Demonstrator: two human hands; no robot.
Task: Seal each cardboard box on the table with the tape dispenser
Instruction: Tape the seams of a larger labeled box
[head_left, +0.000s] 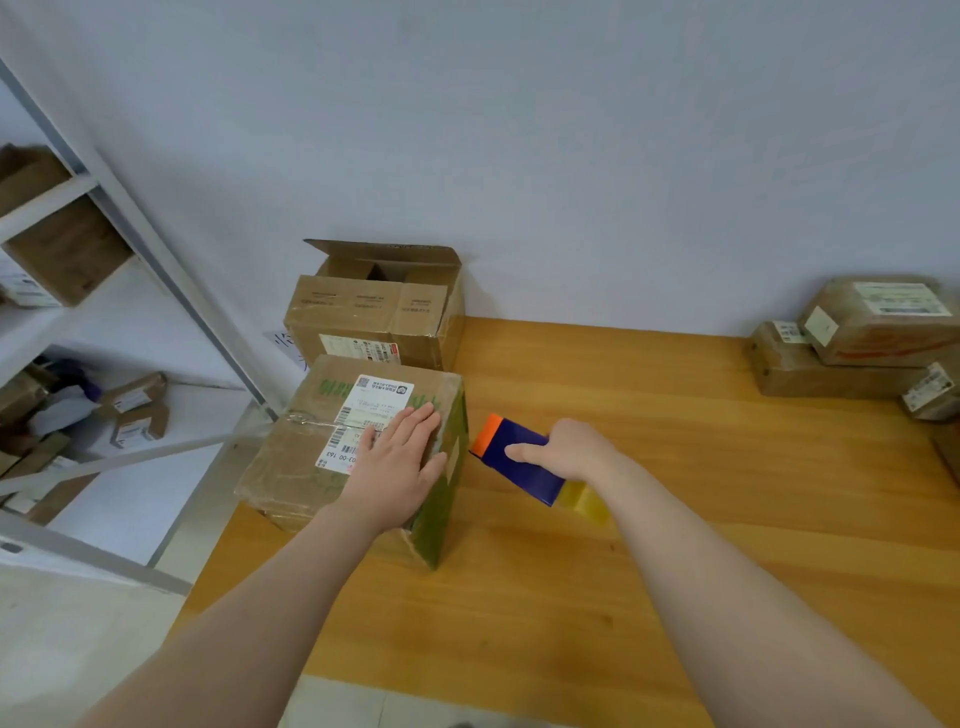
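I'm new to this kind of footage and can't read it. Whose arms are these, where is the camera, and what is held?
No machine here: one camera sits on a person's head, looking down at their own arms. The left hand lies flat on a labelled cardboard box on the wooden table. The right hand curls its fingers round a blue and orange tape dispenser beside that box. Behind stands an open box; more parcels are stacked far right.

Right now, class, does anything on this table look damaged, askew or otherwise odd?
Yes. The rear box by the wall has its top flap standing open, unsealed. The near box, under the left hand, looks creased, with wrinkled old tape. The right hand grips the tape dispenser.
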